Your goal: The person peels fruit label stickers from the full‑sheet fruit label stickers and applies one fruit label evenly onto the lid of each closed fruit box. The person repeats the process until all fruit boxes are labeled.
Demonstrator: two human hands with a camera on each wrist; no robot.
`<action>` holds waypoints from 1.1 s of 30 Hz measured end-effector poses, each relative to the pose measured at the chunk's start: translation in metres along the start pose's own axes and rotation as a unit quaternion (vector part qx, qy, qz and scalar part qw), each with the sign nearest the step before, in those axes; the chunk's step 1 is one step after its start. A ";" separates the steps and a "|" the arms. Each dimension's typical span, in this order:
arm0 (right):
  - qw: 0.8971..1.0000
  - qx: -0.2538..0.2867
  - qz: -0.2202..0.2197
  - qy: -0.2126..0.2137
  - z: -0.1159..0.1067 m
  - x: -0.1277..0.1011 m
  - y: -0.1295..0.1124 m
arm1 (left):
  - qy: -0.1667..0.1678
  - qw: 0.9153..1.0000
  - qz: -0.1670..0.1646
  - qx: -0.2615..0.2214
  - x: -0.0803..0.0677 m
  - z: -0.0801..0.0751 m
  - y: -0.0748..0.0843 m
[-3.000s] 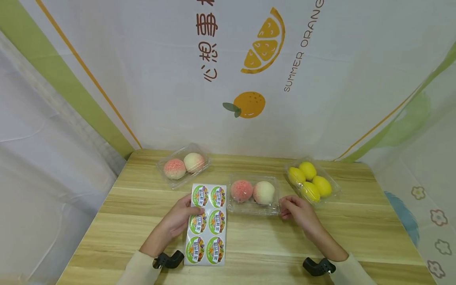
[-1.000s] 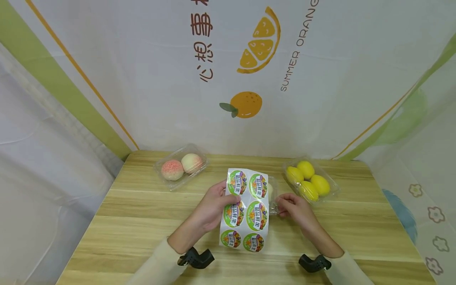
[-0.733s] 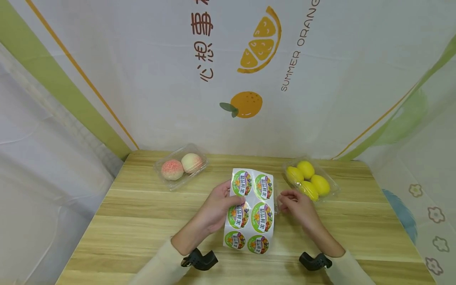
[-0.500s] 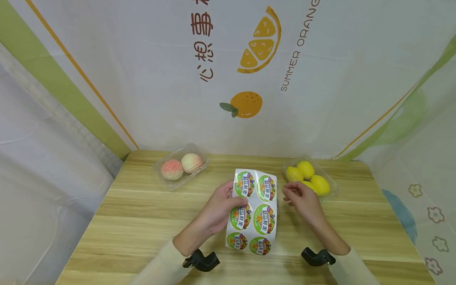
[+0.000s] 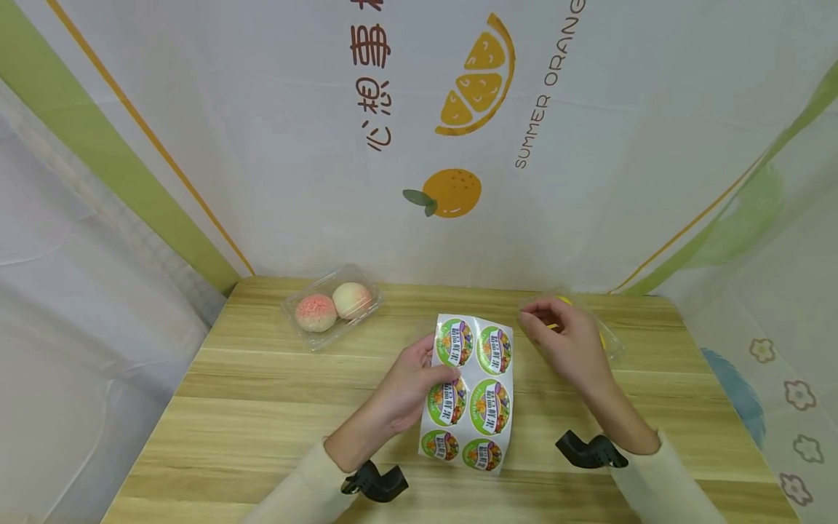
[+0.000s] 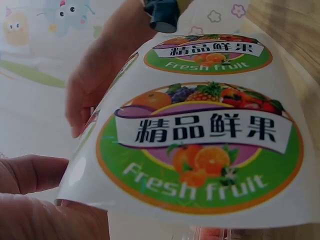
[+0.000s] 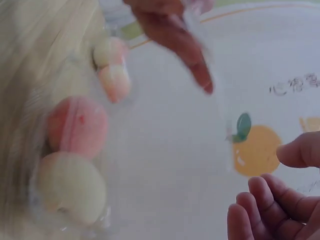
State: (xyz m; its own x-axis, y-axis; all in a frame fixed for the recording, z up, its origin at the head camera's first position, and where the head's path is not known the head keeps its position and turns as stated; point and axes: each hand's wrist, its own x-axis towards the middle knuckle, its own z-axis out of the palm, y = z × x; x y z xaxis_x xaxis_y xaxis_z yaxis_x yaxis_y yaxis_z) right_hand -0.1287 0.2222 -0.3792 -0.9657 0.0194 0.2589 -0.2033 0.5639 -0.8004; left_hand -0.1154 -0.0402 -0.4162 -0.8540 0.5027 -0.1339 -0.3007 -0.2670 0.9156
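Note:
My left hand [image 5: 406,393] grips the left edge of a white sheet of round fruit stickers [image 5: 473,378], thumb across its front. Green labels printed "Fresh fruit" [image 6: 200,150] fill the left wrist view. Raised just right of the sheet, my right hand [image 5: 572,342] has loosely bent fingers; in the right wrist view its thumb [image 7: 302,150] stands apart from the fingers with nothing between. Behind the sheet in the head view, a clear box is hidden; the right wrist view shows its pink peach [image 7: 77,125] and pale peach [image 7: 72,187].
Another clear box of two peaches [image 5: 316,313] stands at the back left. At the back right, a box of lemons [image 5: 613,343] is mostly covered by my right hand. A printed white cloth [image 5: 327,218] hangs behind the wooden table [image 5: 236,422].
My left hand has carried the sticker sheet right, over the middle peach box. My right hand has left that box's right side and risen in front of the lemons.

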 end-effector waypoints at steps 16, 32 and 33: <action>0.988 -0.029 -0.095 -0.116 0.018 0.020 -0.040 | 0.010 1.000 0.003 0.026 0.002 0.003 -0.001; 0.972 -0.095 -0.128 -0.170 0.029 0.029 -0.056 | -0.003 1.000 0.016 0.022 0.001 0.006 -0.001; 0.972 -0.098 -0.127 -0.172 0.030 0.030 -0.056 | -0.002 1.000 0.015 0.021 0.001 0.006 -0.001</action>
State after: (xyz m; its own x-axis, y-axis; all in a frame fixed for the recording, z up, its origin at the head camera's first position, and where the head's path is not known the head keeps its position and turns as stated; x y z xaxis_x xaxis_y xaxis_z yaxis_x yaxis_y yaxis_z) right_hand -0.1505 0.1666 -0.3424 -0.8921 -0.3991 0.2119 -0.4401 0.6611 -0.6077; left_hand -0.1131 -0.0348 -0.4153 -0.8609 0.4977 -0.1056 -0.2572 -0.2466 0.9343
